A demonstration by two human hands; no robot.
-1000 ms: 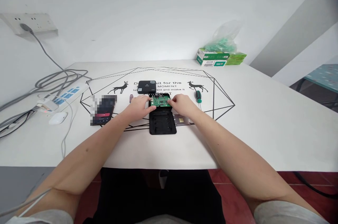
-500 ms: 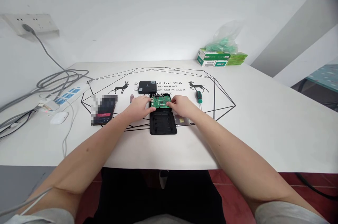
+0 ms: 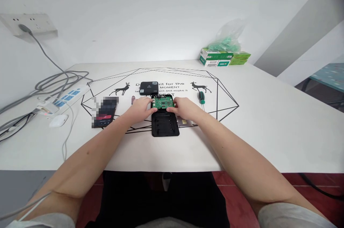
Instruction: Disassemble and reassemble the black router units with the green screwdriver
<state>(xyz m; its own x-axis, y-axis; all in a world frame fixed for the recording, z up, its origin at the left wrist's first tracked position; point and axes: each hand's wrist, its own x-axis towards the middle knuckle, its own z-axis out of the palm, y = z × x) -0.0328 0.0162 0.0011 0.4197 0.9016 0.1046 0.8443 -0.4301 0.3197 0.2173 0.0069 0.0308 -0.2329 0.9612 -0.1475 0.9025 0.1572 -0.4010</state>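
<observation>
I hold a green circuit board [image 3: 162,103] between both hands. My left hand [image 3: 140,109] closes on its left edge, the fingertips curled onto the board's near corner; my right hand [image 3: 183,108] pinches the right edge, thumb on the near side. The board is small and rectangular, bright green, speckled with tiny silver and dark parts that are too small to make out. It sits over the far half of a black case [image 3: 165,124], and I cannot tell whether it rests in the case or is lifted just clear of it.

The near half of that case lies open toward me from my grip, matte black with shallow ribbed recesses inside. Just beyond my fingers lies a flat black box [image 3: 148,88] with a pale label. Under my right wrist, a silvery plate [image 3: 185,122] with a gold patch peeks out. To the right of my right hand lies a green-handled screwdriver [image 3: 201,98]. To the left of my left hand is a small purple object [image 3: 132,99], and farther left a phone [image 3: 104,114]. All of it rests on the white table [image 3: 268,124].
</observation>
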